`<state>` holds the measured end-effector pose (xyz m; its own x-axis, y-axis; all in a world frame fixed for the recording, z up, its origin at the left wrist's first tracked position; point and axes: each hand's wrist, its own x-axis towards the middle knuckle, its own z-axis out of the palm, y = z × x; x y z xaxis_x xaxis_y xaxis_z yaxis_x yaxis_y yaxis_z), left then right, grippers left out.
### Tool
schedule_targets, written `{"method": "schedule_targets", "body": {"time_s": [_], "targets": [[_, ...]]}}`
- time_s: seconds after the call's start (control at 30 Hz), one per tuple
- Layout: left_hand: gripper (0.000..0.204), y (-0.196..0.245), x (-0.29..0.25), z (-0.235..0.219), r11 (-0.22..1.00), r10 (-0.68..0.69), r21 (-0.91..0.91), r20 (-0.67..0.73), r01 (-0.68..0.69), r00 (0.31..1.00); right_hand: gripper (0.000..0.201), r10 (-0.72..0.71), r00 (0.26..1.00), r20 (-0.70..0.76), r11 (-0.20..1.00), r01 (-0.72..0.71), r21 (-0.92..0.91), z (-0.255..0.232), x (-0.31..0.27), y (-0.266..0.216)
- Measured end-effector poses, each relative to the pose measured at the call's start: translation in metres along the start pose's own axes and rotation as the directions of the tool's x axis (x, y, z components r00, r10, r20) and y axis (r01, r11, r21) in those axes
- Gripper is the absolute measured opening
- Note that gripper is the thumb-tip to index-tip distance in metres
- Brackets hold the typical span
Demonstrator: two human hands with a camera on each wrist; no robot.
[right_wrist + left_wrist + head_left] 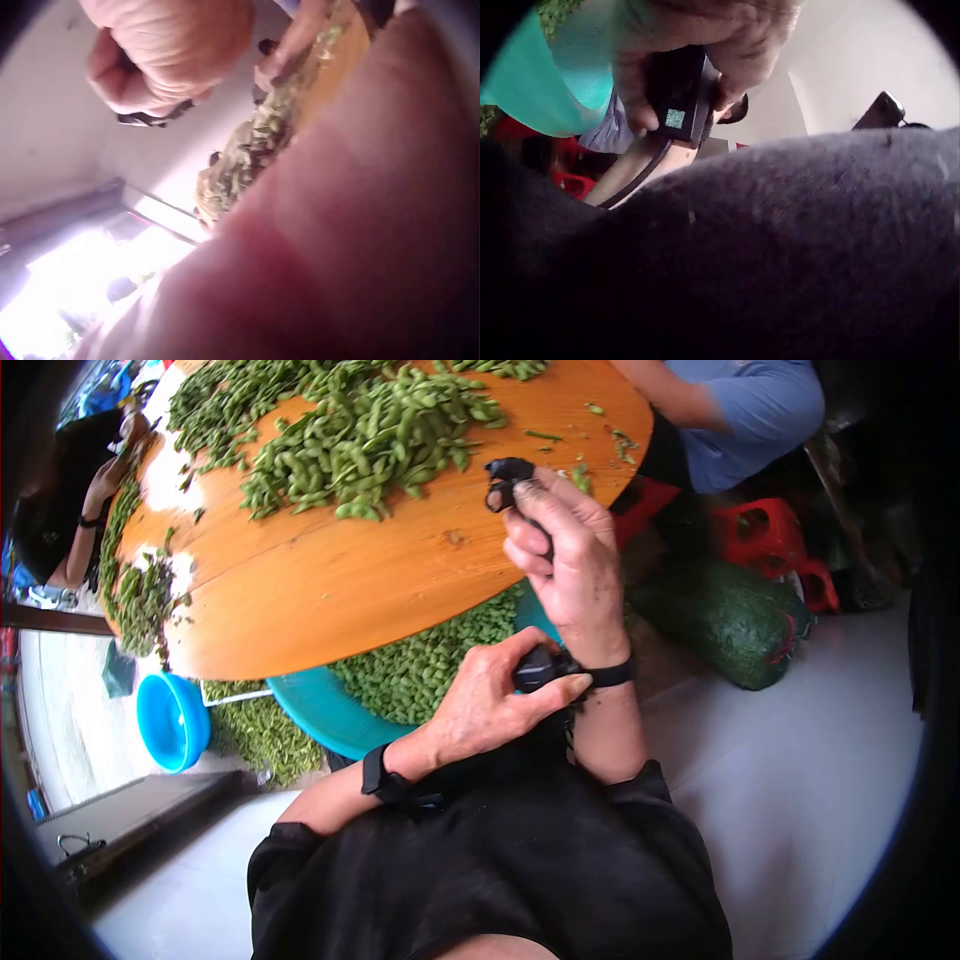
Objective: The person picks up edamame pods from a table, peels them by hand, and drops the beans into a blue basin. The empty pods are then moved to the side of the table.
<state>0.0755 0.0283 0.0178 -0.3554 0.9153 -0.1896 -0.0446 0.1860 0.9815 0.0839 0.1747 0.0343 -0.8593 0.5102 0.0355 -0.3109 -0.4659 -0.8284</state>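
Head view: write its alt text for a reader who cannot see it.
The left hand grips a black device at the right wrist, while the right hand holds a small black object. Beyond, green pods lie heaped on a wooden table, with a tub of beans below its edge.

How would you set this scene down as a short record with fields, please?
Left hand: grips the black box strapped at the right wrist
Right hand: raised, holding a small black object, exact kind unclear
Table: wooden, with heaps of green pods on top
Tub: teal, partly hidden by the table edge, holding small green beans
Basin: blue, beside the table at picture left
Person in blue: at the table, upper right of the head view
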Motion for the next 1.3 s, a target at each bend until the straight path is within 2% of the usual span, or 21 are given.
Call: {"method": "schedule_targets", "body": {"time_s": [0.03, 0.1, 0.13, 0.17, 0.23, 0.27, 0.3, 0.37, 0.43, 0.5, 0.57, 0.63, 0.7, 0.77, 0.8, 0.97, 1.03, 1.1, 1.2, 1.23, 1.3], "targets": [[0.036, -0.002, 0.001, 0.001, 1.000, -0.018, 0.002, -0.021, 0.018, 1.000, 0.014, -0.015, 1.000, -0.009, 0.999, 0.014, -0.043, 0.000, 0.000, 0.003], [0.038, -0.009, 0.004, -0.001, 0.998, -0.056, -0.039, 0.036, 0.058, 0.998, 0.014, -0.025, 0.999, -0.037, 0.995, 0.021, -0.100, -0.001, -0.001, 0.006], [0.039, -0.009, 0.005, -0.005, 0.990, -0.114, -0.066, 0.128, 0.124, 0.985, 0.014, -0.022, 0.999, -0.036, 0.995, 0.019, -0.095, -0.002, -0.002, 0.006], [0.039, -0.013, 0.005, -0.008, 0.989, -0.127, -0.066, 0.110, 0.134, 0.986, 0.014, -0.021, 0.999, -0.037, 0.996, 0.018, -0.091, -0.002, -0.003, 0.006], [0.046, -0.010, 0.007, -0.016, 0.966, 0.198, -0.189, 0.088, -0.179, 0.976, 0.016, -0.036, 0.996, -0.080, 0.981, 0.021, -0.192, 0.006, -0.007, 0.002], [0.052, -0.005, 0.004, -0.029, 0.976, 0.076, -0.212, 0.143, -0.044, 0.987, 0.016, -0.033, 0.996, -0.079, 0.970, 0.013, -0.242, 0.007, -0.010, 0.000], [0.040, -0.001, 0.003, -0.039, 0.962, 0.145, -0.241, 0.043, -0.131, 0.989, 0.016, -0.030, 0.997, -0.077, 0.957, 0.006, -0.291, 0.008, -0.013, -0.003], [0.025, 0.023, -0.002, -0.063, 0.911, 0.115, -0.382, -0.123, -0.154, 0.986, 0.018, -0.067, 0.993, -0.093, 0.931, 0.029, -0.364, 0.011, -0.020, -0.006], [0.023, 0.030, -0.002, -0.088, 0.841, 0.213, -0.438, -0.273, -0.318, 0.938, 0.021, -0.087, 0.991, -0.102, 0.892, 0.032, -0.451, 0.018, -0.033, -0.010], [0.025, 0.040, -0.002, -0.108, 0.747, 0.312, -0.474, -0.370, -0.466, 0.875, 0.025, -0.078, 0.996, -0.051, 0.865, 0.043, -0.499, 0.023, -0.042, -0.011], [0.024, 0.047, -0.002, -0.120, 0.695, 0.371, -0.460, -0.429, -0.553, 0.824, 0.027, 0.084, 0.996, 0.011, 0.802, -0.061, -0.594, 0.039, -0.051, -0.011], [0.023, 0.051, -0.001, -0.125, 0.677, 0.394, -0.456, -0.437, -0.577, 0.808, 0.044, 0.000, 0.940, 0.341, 0.677, 0.251, -0.692, 0.038, -0.054, 0.015], [0.022, 0.056, 0.000, -0.130, 0.656, 0.417, -0.455, -0.447, -0.602, 0.792, 0.064, 0.192, 0.877, 0.440, 0.655, 0.219, -0.723, 0.052, -0.063, 0.018], [0.021, 0.059, 0.002, -0.133, 0.671, 0.445, -0.356, -0.508, -0.650, 0.737, 0.075, 0.244, 0.821, 0.517, 0.662, 0.248, -0.707, 0.057, -0.070, 0.031], [0.021, 0.059, 0.003, -0.134, 0.669, 0.460, -0.317, -0.533, -0.672, 0.710, 0.074, 0.271, 0.828, 0.491, 0.669, 0.205, -0.714, 0.062, -0.070, 0.033], [0.019, 0.060, 0.013, -0.127, 0.718, 0.445, -0.191, -0.614, -0.669, 0.652, 0.069, 0.247, 0.829, 0.501, 0.665, 0.231, -0.710, 0.064, -0.065, 0.060], [0.018, 0.060, 0.016, -0.122, 0.749, 0.479, -0.058, -0.642, -0.660, 0.599, 0.066, 0.218, 0.818, 0.533, 0.784, 0.179, -0.595, 0.065, -0.069, 0.071], [0.015, 0.059, 0.018, -0.121, 0.738, 0.488, -0.054, -0.645, -0.673, 0.588, 0.060, 0.195, 0.834, 0.517, 0.789, 0.179, -0.588, 0.067, -0.070, 0.072], [0.008, 0.052, 0.026, -0.118, 0.749, 0.631, 0.377, -0.655, -0.544, 0.415, 0.051, 0.243, 0.845, 0.476, 0.837, 0.066, -0.544, 0.066, -0.070, 0.073], [0.008, 0.051, 0.026, -0.119, 0.749, 0.631, 0.377, -0.655, -0.545, 0.414, 0.046, 0.280, 0.835, 0.474, 0.831, 0.037, -0.555, 0.065, -0.069, 0.072], [0.011, 0.051, 0.027, -0.120, 0.457, 0.889, 0.799, -0.396, -0.390, 0.230, 0.042, 0.316, 0.822, 0.473, 0.823, 0.010, -0.568, 0.065, -0.068, 0.071]]}}
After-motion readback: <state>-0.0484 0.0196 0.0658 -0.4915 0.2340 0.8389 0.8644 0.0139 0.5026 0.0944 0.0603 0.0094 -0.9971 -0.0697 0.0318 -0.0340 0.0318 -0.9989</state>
